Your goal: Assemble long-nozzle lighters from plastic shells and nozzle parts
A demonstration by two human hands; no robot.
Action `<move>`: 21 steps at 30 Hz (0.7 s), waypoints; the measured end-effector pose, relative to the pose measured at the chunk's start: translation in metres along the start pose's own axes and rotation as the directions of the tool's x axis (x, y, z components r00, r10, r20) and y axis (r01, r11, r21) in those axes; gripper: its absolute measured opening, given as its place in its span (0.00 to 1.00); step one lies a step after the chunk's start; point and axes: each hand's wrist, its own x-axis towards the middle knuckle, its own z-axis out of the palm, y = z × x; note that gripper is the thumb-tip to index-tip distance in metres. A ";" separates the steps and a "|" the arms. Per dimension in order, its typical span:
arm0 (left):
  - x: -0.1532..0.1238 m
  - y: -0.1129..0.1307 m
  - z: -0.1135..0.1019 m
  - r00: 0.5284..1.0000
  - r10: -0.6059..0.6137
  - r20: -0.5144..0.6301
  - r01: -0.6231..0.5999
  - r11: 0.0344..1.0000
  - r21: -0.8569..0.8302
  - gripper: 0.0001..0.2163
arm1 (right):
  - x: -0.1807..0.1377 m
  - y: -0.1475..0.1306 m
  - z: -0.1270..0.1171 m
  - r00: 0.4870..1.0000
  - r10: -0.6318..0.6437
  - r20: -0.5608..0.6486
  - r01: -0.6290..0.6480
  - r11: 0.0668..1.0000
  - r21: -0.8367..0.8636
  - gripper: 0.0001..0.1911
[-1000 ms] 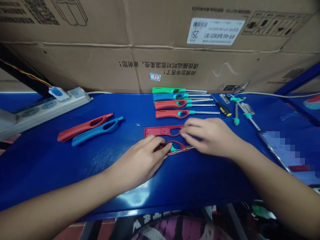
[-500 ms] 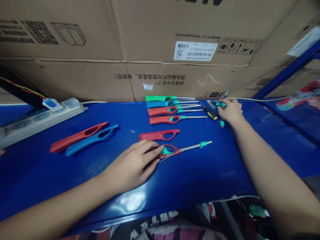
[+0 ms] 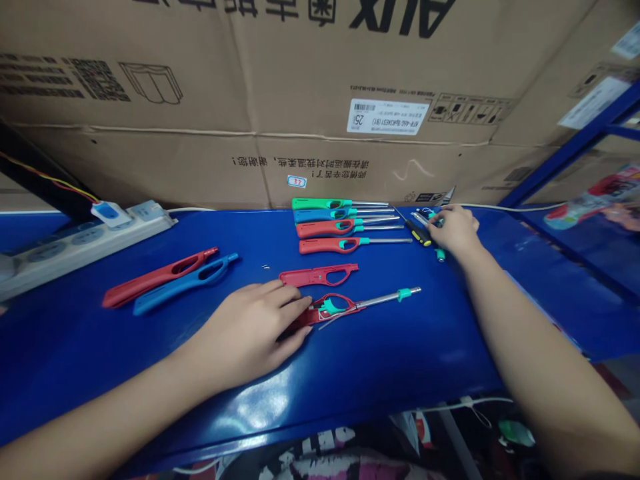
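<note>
My left hand [image 3: 260, 323] is closed over the handle end of an opened red lighter [image 3: 345, 303] with a green trigger and a long metal tube. A green collar [image 3: 404, 294] sits near the tube's tip. Behind it lies the loose red handle half [image 3: 320, 275]. At the back right, my right hand [image 3: 456, 230] has its fingertips bent down among small parts. A silvery piece [image 3: 421, 218] and a green-capped part [image 3: 440, 255] lie beside it. What the fingers pinch is hidden. Left of this hand is a yellow-and-black screwdriver [image 3: 420, 233].
Several assembled lighters [image 3: 330, 247] lie in a row at the back. Red [image 3: 155, 280] and blue [image 3: 185, 287] handle shells rest at left, near a power strip [image 3: 90, 240]. Tiny screws [image 3: 266, 267] lie mid-table. A large cardboard box [image 3: 300, 120] stands behind.
My left hand has slid slightly back along the red handle, uncovering more of it around the trigger. My right hand has shifted a little left, closer to the silvery piece. The view has tilted slightly upward.
</note>
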 end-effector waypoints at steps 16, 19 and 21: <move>0.003 0.007 0.003 0.991 0.027 0.127 -0.038 0.996 0.086 0.16 | -0.061 -0.095 -0.052 0.917 -0.362 -0.171 0.400 0.811 0.427 0.06; 0.003 0.007 0.004 0.991 0.023 0.132 -0.037 0.994 0.103 0.15 | -0.086 -0.115 -0.058 0.874 -0.466 -0.137 0.455 0.686 0.568 0.05; 0.002 0.009 0.006 0.990 0.033 0.134 -0.051 0.990 0.131 0.15 | -0.100 -0.125 -0.061 0.818 -0.561 -0.125 0.511 0.608 0.608 0.04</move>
